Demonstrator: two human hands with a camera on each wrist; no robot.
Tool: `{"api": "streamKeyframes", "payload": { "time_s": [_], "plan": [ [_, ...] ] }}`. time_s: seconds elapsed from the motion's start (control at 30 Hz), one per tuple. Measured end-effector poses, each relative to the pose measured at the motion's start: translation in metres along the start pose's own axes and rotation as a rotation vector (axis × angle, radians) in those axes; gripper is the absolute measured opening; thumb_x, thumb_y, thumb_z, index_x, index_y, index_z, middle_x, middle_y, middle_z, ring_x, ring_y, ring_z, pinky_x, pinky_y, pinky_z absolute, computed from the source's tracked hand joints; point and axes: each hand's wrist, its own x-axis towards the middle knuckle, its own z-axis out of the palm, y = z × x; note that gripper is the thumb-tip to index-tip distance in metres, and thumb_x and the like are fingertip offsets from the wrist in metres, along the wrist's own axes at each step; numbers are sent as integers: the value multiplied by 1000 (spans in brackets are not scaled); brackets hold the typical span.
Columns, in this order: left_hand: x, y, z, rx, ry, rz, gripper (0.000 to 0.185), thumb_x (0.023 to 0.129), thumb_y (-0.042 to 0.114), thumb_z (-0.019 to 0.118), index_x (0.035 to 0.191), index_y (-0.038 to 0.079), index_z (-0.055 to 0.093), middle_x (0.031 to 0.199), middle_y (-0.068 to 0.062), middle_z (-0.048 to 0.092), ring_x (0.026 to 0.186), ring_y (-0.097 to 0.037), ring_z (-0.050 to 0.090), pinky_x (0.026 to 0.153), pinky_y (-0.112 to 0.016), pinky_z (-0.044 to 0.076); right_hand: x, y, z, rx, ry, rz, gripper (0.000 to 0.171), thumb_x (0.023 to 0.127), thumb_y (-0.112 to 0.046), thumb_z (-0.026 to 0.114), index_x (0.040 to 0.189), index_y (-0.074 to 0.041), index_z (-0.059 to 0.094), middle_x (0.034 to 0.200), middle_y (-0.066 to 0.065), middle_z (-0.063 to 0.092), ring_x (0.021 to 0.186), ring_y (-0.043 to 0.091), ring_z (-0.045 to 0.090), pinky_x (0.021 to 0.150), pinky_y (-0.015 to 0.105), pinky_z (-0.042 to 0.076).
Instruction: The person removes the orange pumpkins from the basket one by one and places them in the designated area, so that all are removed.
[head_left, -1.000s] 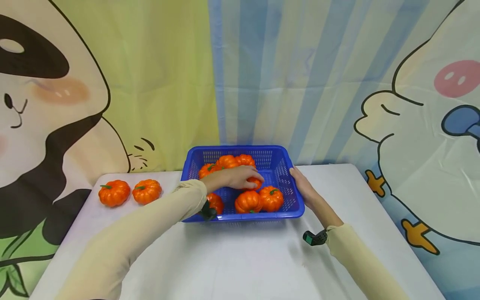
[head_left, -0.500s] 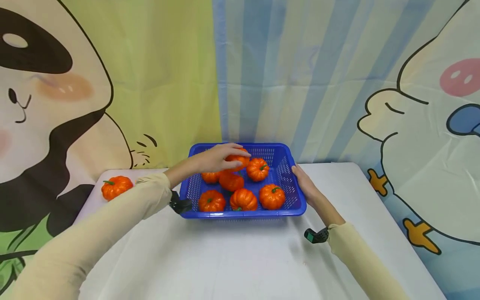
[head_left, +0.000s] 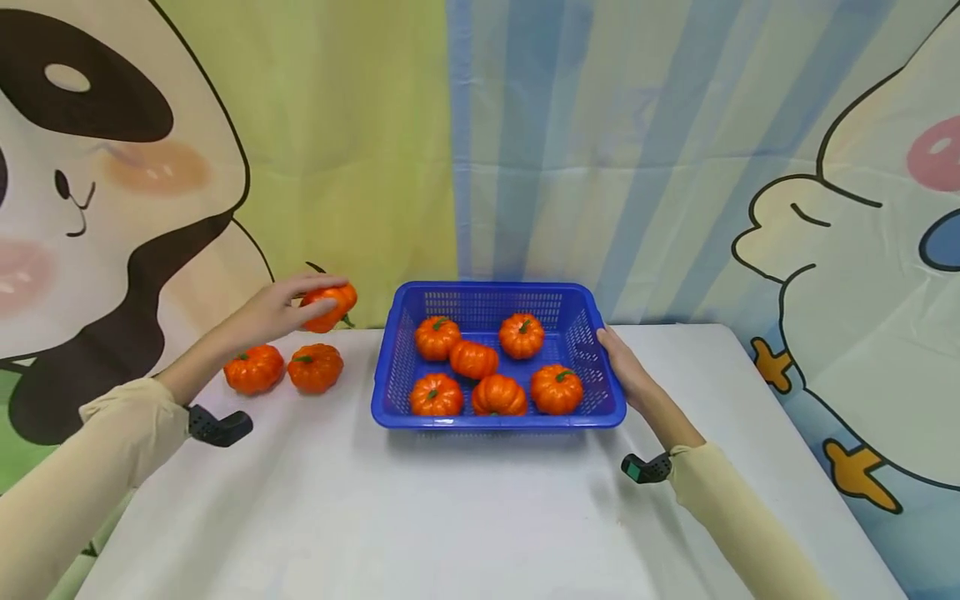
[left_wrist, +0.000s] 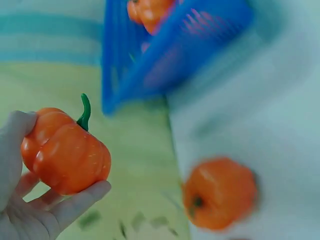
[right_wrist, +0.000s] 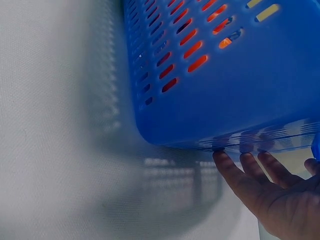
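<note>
My left hand [head_left: 270, 312] grips a small orange pumpkin [head_left: 330, 308] with a green stem, in the air above the table's back left. Up close in the left wrist view, thumb and fingers hold the pumpkin [left_wrist: 70, 155] from either side, stem pointing away from the palm. Below it on the table sit two more pumpkins, one on the left [head_left: 254, 369] and one on the right [head_left: 316, 368]. My right hand [head_left: 630, 371] rests at the right side of a blue plastic basket [head_left: 498, 422]. In the right wrist view its extended fingers [right_wrist: 235, 172] touch the outer wall.
Inside the basket lie several pumpkins, among them one at the front right [head_left: 557, 389] and one at the back right [head_left: 521, 336]. A white table [head_left: 450, 517] bears everything. Behind it hangs a cartoon-printed curtain [head_left: 360, 150].
My left hand has lifted a pumpkin out of the basket and carried it left, over the two pumpkins on the table. The right hand stays at the basket's side.
</note>
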Motion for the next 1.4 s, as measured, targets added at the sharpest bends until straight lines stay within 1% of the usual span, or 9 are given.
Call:
{"api": "streamKeyframes", "payload": {
  "time_s": [0.1,0.27,0.37,0.53,0.7,0.83,0.97,1.2,1.4],
  "plan": [
    [-17,-18,-5,42,3,-24,45,97,23,60,139,11,53,135,-20,56,122,-41,52,93,-59,50,-1,0,-1,6,-3,0,61,105,-48,19,157,-26,-4,161,20,15,142,41,29,119,55,23],
    [-30,-35,-7,48,-5,1,45,97,18,59,140,6,51,136,-23,56,122,-45,51,93,-64,47,-1,3,0,0,-5,2,62,104,-50,19,157,-26,-4,161,20,17,141,40,31,118,54,25],
    [-31,-39,-6,19,-13,-6,46,98,18,57,141,6,48,137,-23,54,122,-46,51,90,-60,50,0,4,0,6,-1,3,63,104,-51,20,157,-26,-3,160,20,18,140,39,33,117,51,27],
    [-30,-40,-5,-97,-54,-68,51,102,23,49,148,10,33,139,-25,45,115,-48,55,77,-43,60,0,5,0,6,0,6,65,103,-53,21,157,-26,-4,160,20,19,139,39,34,117,52,28],
    [-29,-40,-3,-91,-82,-37,52,104,22,44,151,9,28,140,-27,44,120,-50,52,84,-48,58,0,4,0,15,-1,8,63,104,-52,20,157,-26,-4,160,21,21,139,41,35,116,54,28],
    [-30,-44,-1,-75,-60,-17,52,103,18,47,150,5,31,133,-28,44,115,-47,50,77,-32,60,1,4,1,16,-11,3,62,104,-50,19,157,-25,-2,159,22,22,139,42,35,116,54,30],
    [-32,-47,2,-83,-16,-37,52,101,19,50,148,6,34,125,-29,38,112,-41,42,69,-18,52,0,5,0,11,-13,0,61,105,-49,19,157,-26,-3,160,21,19,140,41,33,117,54,27],
    [-33,-49,6,-145,58,-31,50,100,19,53,146,7,36,132,-24,48,112,-43,52,70,-19,54,-2,3,-1,9,-6,2,61,104,-50,19,157,-27,-4,160,22,19,140,43,33,116,57,27],
    [-32,-47,10,-175,90,-113,52,99,26,56,144,11,35,133,-19,48,111,-39,54,72,-19,54,0,1,-1,-12,-3,2,62,104,-50,18,156,-27,-5,160,22,18,142,44,31,116,58,26]
  ]
}}
